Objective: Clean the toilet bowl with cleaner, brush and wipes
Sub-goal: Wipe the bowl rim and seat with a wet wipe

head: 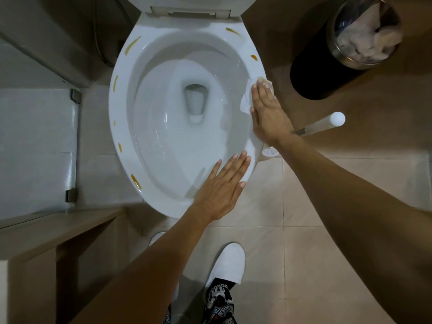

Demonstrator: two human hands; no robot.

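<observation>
Both forearms reach in from bottom edge; white slipper (226,263) on beige tile floor (327,230) below. Left hand (219,185) flat, fingers straight, resting on near-right rim of toilet bowl (121,118). Right hand (268,113) flat, fingers straight and together, pressing white wipe (246,99) onto right rim. Bowl white, seat up, water in centre; yellow-brown streaks dot left and far rim. Brush handle (325,123) just beyond right wrist. Bin (364,36) with crumpled paper at upper right.

Bare forearms (145,265), white slippers (225,263), patterned black trousers (218,305)
</observation>
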